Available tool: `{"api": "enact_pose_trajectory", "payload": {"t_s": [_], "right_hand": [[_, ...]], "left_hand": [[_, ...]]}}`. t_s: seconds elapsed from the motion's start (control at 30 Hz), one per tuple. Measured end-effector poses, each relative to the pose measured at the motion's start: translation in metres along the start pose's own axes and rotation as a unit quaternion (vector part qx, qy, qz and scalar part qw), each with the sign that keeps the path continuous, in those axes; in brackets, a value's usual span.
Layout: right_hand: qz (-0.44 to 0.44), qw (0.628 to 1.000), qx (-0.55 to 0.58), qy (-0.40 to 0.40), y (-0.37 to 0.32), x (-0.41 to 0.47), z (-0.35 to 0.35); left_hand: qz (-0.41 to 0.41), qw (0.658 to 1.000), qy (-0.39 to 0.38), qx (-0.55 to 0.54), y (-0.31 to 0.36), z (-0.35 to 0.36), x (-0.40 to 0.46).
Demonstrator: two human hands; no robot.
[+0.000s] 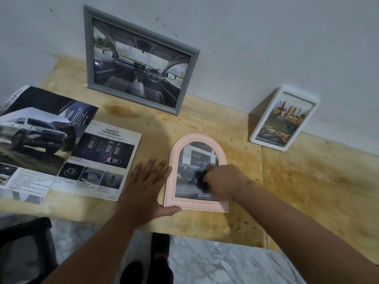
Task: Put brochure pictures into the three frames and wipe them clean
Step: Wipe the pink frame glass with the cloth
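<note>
A pink arched frame (173, 171) lies flat on the wooden table (307, 181) and holds a truck picture. My left hand (149, 183) rests flat on the table against the frame's left edge, fingers spread, thumb at its lower corner. My right hand (223, 179) is closed on a small dark cloth (202, 178) pressed to the frame's glass; hand and cloth are blurred. A grey frame (90, 58) with a car-interior picture leans on the wall at the back. A white frame (264, 128) with a yellow-toned picture leans on the wall at the right.
An open car brochure (51, 144) lies on the table's left side, close to my left hand. A dark chair (30, 242) stands at lower left beside the table's front edge. Marble floor and dark shoes show below.
</note>
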State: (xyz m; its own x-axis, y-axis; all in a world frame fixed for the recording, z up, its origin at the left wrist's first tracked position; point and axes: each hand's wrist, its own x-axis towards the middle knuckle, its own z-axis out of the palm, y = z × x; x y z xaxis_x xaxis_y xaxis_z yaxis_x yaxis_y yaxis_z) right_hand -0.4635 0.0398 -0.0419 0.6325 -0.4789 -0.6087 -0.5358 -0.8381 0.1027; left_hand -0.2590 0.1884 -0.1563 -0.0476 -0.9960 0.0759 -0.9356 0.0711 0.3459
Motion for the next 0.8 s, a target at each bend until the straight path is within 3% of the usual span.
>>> {"api": "enact_pose_trajectory", "payload": {"t_s": [0.07,0.13,0.27,0.5,0.63,0.7,0.8], "right_hand": [[0.095,0.995,0.018,-0.019,0.022,0.002,-0.009],[0.119,0.992,0.036,-0.014,0.024,-0.002,-0.006],[0.082,0.989,0.12,-0.008,-0.015,-0.016,0.017],[0.065,0.943,0.302,0.125,-0.062,-0.008,0.031],[0.061,0.938,0.333,0.073,-0.062,0.013,0.022],[0.085,0.898,0.428,0.048,-0.035,0.017,0.011],[0.209,0.85,0.431,0.218,0.007,0.031,-0.009]], "left_hand": [[0.002,1.0,-0.002,0.004,0.0,-0.001,0.0],[0.0,1.0,-0.009,0.005,0.0,-0.002,0.0],[-0.014,0.999,-0.031,0.01,0.001,-0.003,0.001],[-0.015,0.999,-0.038,0.016,0.001,-0.002,0.001],[-0.004,1.0,-0.016,0.015,0.0,0.001,0.001],[0.001,1.0,-0.01,0.015,0.0,0.001,0.0],[0.0,1.0,-0.015,0.021,0.0,0.002,0.0]]}}
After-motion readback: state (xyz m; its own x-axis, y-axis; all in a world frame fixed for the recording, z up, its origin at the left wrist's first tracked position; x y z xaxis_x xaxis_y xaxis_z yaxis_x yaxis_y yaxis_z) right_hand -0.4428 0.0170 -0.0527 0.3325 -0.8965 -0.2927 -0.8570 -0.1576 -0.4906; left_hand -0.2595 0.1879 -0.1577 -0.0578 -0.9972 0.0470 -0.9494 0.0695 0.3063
